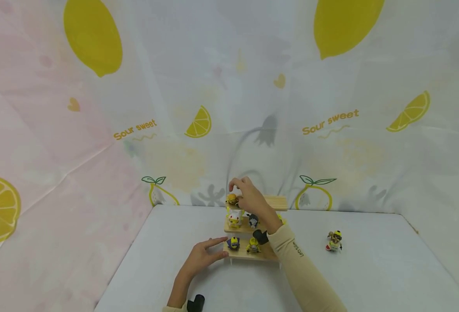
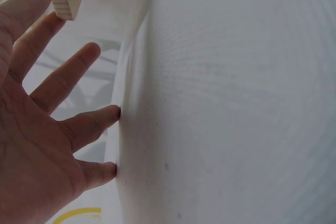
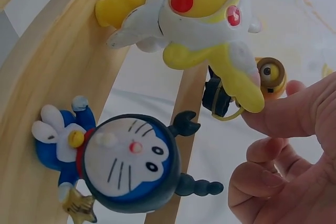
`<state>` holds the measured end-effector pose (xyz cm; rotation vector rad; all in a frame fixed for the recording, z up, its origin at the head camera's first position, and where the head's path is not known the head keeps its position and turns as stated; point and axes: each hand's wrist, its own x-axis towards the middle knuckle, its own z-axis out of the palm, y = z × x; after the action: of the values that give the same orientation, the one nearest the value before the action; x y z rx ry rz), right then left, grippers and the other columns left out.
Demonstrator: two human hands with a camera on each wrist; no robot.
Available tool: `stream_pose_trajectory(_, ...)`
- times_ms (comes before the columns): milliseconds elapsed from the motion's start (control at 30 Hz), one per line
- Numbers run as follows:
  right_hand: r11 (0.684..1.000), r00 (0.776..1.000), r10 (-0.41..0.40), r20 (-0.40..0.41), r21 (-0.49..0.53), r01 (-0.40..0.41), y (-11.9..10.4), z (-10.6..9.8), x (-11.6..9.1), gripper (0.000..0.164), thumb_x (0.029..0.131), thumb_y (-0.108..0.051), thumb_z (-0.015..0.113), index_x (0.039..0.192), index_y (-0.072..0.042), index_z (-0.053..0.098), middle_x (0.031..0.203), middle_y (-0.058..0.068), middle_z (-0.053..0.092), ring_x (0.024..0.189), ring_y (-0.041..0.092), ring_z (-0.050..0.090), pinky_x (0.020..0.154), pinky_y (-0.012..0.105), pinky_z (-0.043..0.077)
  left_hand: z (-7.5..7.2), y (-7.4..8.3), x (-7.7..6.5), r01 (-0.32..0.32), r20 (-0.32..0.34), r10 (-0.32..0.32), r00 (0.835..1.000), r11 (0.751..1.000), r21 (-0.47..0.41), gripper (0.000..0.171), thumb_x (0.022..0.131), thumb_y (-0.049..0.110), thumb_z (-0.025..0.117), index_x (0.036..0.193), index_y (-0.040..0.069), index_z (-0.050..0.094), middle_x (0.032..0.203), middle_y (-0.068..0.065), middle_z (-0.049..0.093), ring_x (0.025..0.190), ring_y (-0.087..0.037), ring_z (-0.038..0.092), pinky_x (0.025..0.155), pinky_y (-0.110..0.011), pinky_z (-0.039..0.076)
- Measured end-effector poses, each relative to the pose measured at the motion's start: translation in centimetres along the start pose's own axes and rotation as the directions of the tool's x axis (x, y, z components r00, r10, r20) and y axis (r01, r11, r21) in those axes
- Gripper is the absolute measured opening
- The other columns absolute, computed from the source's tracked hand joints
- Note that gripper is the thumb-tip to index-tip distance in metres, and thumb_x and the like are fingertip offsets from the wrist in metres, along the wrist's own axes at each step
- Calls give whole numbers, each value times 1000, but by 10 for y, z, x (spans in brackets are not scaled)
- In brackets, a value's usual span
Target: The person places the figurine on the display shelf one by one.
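Brace the shelf (image 1: pixel 276 203) lightly with the spread left hand (image 1: pixel 203 258); stand the yellow toy (image 1: pixel 232 199) squarely at its top-left end using the arched right hand (image 1: pixel 253 199), can't tell if gripping.

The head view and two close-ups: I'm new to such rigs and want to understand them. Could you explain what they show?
There is no machine, just a person's two bare hands. The wide picture comes from a head-worn camera; the close-ups come from wrist cameras. On the white table stands a tiered wooden stand holding toy figures, with something small and colourful to its right. The left hand, spread out, touches the stand's lower left end. The right hand is at a yellow figure near the top; whether its grip holds it is hard to tell.
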<state>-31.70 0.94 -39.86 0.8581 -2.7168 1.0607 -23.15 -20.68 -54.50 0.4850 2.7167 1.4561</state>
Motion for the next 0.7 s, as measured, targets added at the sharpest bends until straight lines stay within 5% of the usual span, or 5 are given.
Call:
stream_pose_trajectory(333, 997, 998, -61, -35, 50, 63, 2, 3, 0, 37, 86, 21, 45, 98, -12, 56, 109, 11, 42, 83, 25, 43, 63, 33, 36, 0, -1, 0, -17, -3, 17, 1000, 1000, -4, 50, 84, 48, 75, 127, 24, 69, 127, 7, 65, 130, -33, 50, 111, -57, 33)
stream_pose_trajectory(700, 992, 994, -101, -43, 67, 104, 5, 5, 1, 37, 82, 24, 41, 92, -8, 58, 101, 8, 38, 79, 24, 37, 60, 31, 32, -1, 2, -1, -11, 2, 11, 1000, 1000, 1, 50, 85, 48, 75, 128, 23, 69, 127, 4, 65, 130, -35, 50, 110, -57, 33)
